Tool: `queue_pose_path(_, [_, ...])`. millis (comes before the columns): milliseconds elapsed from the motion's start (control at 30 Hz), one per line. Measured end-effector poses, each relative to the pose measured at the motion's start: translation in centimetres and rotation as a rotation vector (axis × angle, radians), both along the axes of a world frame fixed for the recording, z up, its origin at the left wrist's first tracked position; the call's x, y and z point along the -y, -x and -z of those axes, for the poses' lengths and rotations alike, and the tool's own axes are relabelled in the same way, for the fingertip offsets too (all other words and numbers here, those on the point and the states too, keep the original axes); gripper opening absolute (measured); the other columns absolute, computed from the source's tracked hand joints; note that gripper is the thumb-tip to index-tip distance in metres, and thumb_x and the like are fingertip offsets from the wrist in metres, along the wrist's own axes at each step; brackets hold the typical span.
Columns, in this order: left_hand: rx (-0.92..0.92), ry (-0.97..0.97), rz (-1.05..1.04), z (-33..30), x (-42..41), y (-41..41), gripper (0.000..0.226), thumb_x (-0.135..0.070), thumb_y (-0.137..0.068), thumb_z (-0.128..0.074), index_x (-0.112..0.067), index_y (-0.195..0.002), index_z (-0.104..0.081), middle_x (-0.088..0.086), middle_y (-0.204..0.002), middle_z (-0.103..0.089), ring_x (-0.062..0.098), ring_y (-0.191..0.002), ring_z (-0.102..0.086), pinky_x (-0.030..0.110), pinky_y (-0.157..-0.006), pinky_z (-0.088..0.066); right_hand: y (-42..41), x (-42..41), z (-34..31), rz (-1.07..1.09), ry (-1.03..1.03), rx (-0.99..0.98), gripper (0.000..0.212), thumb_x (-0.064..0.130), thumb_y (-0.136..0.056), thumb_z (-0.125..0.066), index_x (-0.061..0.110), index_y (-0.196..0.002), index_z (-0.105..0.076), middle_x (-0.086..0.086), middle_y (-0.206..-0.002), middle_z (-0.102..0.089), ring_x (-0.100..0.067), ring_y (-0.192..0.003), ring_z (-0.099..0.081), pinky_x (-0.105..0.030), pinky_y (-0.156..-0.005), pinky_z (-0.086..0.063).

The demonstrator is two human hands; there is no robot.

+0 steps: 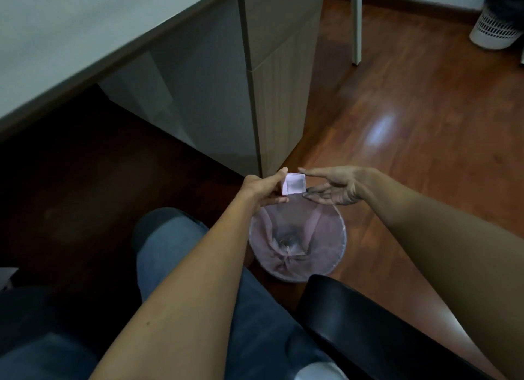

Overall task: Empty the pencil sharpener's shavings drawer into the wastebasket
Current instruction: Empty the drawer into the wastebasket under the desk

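My left hand (262, 188) grips a small pale pink shavings drawer (295, 184), held in the air above the far rim of the wastebasket (338, 255). The drawer's open side faces me and its inside looks grey. My right hand (333, 188) is just to the right of the drawer, fingers spread, fingertips dark with smudges and close to the drawer's right edge; I cannot tell whether they touch it. The wastebasket stands on the floor below, lined with a pink bag that holds a little debris at the bottom. The sharpener itself is not in view.
A desk with a wooden cabinet (278, 76) stands ahead on the left. My knees in jeans (170, 238) and a black chair armrest (368, 317) are near the basket. A second white basket (494, 28) sits far right on the wooden floor.
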State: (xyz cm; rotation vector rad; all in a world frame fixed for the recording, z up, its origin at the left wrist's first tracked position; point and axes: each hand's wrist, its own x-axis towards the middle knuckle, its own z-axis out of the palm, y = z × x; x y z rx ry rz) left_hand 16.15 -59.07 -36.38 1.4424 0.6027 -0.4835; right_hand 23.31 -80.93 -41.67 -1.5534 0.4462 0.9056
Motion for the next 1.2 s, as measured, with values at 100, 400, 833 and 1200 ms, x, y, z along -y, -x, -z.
queue_pose_path(100, [0.082,0.058,0.007,-0.1,-0.5,0.5,0.056,-0.025,-0.084,-0.082,0.020,-0.113,-0.066,0.031,-0.116,-0.070,0.031,-0.089,-0.077,0.026,-0.067,-0.062,1.2,-0.6,-1.8,-0.031,-0.094,-0.017,0.049,0.026,-0.096,-0.066,0.006,-0.140,-0.056,-0.016,-0.141,-0.059,-0.024,-0.103,-0.065,-0.031,-0.070,-0.065])
queue_pose_path(400, [0.388,-0.032,0.164,-4.0,-2.3,0.4,0.059,0.002,-0.079,-0.080,0.001,-0.134,-0.060,0.015,-0.126,-0.068,0.021,-0.111,-0.068,0.018,-0.089,-0.056,2.3,-1.8,-8.6,-0.020,-0.236,0.228,0.050,-0.010,-0.089,-0.066,0.000,-0.138,-0.058,-0.018,-0.128,-0.066,-0.022,-0.098,-0.071,-0.022,-0.069,-0.062])
queue_pose_path(833, [0.724,-0.081,0.133,-15.6,-3.2,-0.8,0.060,0.004,-0.076,-0.083,0.003,-0.132,-0.061,0.016,-0.129,-0.068,0.024,-0.118,-0.068,0.020,-0.085,-0.059,1.3,-3.4,-21.3,-0.018,-0.347,0.651,0.058,-0.017,-0.077,-0.074,-0.007,-0.133,-0.061,-0.018,-0.122,-0.071,-0.021,-0.110,-0.071,-0.025,-0.093,-0.058])
queue_pose_path(1200, [0.998,-0.236,0.069,-27.1,-6.9,0.0,0.055,-0.012,-0.076,-0.087,-0.002,-0.127,-0.067,0.009,-0.118,-0.075,0.013,-0.100,-0.073,0.020,-0.084,-0.056,1.3,-7.2,-33.5,-0.104,-0.511,0.814,0.051,-0.012,-0.072,-0.077,0.002,-0.120,-0.070,-0.012,-0.111,-0.078,-0.018,-0.105,-0.074,-0.027,-0.096,-0.057])
